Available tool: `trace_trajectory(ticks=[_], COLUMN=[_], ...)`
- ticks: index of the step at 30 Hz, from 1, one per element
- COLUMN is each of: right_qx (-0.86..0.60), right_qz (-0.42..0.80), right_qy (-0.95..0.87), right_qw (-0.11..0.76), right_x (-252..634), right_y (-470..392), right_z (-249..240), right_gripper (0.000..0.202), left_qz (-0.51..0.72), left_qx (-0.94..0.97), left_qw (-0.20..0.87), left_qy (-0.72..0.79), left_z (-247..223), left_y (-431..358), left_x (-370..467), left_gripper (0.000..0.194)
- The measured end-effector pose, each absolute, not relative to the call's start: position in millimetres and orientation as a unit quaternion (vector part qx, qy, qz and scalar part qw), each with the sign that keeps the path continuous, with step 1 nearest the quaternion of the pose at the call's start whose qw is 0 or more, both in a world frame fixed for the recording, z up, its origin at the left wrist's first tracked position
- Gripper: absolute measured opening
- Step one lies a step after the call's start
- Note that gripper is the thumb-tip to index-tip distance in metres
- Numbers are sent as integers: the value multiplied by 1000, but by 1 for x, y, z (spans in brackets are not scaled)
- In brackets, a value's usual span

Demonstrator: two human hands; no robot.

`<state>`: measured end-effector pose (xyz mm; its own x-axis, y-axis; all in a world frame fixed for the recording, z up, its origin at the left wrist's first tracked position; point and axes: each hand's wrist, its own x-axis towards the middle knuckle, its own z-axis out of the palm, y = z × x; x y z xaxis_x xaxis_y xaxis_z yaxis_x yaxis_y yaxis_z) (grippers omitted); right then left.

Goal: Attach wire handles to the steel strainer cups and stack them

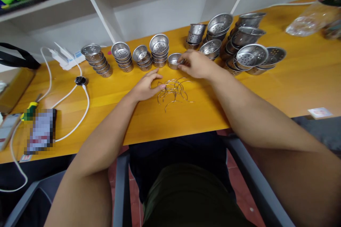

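Note:
My right hand [196, 64] has its fingers closed at the right rim of a small perforated metal cup [173, 62], which stands upright on the table. The palm side is hidden. My left hand [146, 87] rests open, fingers and thumb apart, with nothing in it. Its thumb reaches the edge of a loose pile of thin curved wires [174, 88] in front of the cup. Just left of the cup is a stack of perforated metal cups [159, 48], with a shorter stack [142, 56] beside it.
More cup stacks stand at the left [95, 58] and right [252, 56], some leaning. A power strip [69, 59], white cables, a screwdriver [30, 111] and a blurred-out phone-like object [42, 131] lie left. A clear plastic bag [306, 21] sits far right. Shelf dividers rise behind.

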<state>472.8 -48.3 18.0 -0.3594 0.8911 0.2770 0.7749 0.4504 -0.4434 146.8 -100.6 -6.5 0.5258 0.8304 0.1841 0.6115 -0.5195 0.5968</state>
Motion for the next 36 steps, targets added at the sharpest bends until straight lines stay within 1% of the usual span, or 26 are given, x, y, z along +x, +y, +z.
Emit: trace_trajectory(ticks=[3, 5, 7, 9, 13, 15, 16, 18, 20, 23, 25, 26, 27, 30, 31, 32, 33, 36], right_qx=[-540, -581, -630, -668, -695, -701, -705, -702, -674, -562, -465, -415, -367, -267, -253, -244, -239, -228], right_qz=[100, 67, 45, 51, 63, 61, 62, 64, 61, 77, 110, 126, 139, 176, 199, 224, 251, 354], right_qy=[-801, -774, -737, -712, -707, -704, -701, -697, -706, -741, -762, -772, -784, -816, -816, -813, -807, -789], right_qw=[240, 243, 240, 213, 114, 93, 94, 129, 210, 360, 438, 464, 481, 482, 479, 478, 477, 447], right_x=[480, 491, 503, 512, 514, 512, 511, 514, 520, 525, 519, 512, 502, 465, 452, 440, 429, 410], right_y=[-61, -70, -75, -75, -66, -63, -62, -62, -62, -62, -65, -67, -71, -89, -96, -103, -109, -120], right_z=[40, 56, 65, 66, 57, 55, 55, 55, 55, 52, 50, 49, 48, 42, 39, 34, 30, 15], right_gripper=[36, 43, 43, 36, 14, 4, 6, 17, 24, 29, 32, 35, 37, 39, 38, 38, 37, 40], left_qz=[230, 234, 240, 245, 251, 257, 260, 269, 274, 283, 296, 306, 316, 346, 355, 363, 371, 404], left_qx=[842, 843, 844, 845, 848, 847, 848, 849, 852, 863, 872, 874, 874, 867, 865, 864, 863, 859], left_qw=[236, 235, 233, 231, 230, 230, 228, 224, 217, 206, 201, 199, 200, 211, 215, 215, 210, 174], left_qy=[428, 424, 420, 416, 407, 404, 402, 397, 390, 363, 334, 320, 309, 290, 283, 276, 269, 261], left_z=[-5, -5, -5, -6, -8, -10, -11, -12, -12, -11, -11, -12, -14, -21, -25, -28, -31, -39], left_y=[-102, -102, -102, -102, -103, -103, -102, -102, -102, -103, -105, -105, -106, -106, -105, -103, -101, -91], left_x=[146, 145, 144, 144, 142, 141, 141, 139, 138, 138, 140, 141, 143, 150, 152, 153, 153, 149], left_gripper=[54, 54, 53, 50, 47, 46, 45, 44, 45, 42, 42, 47, 55, 100, 112, 120, 123, 125])
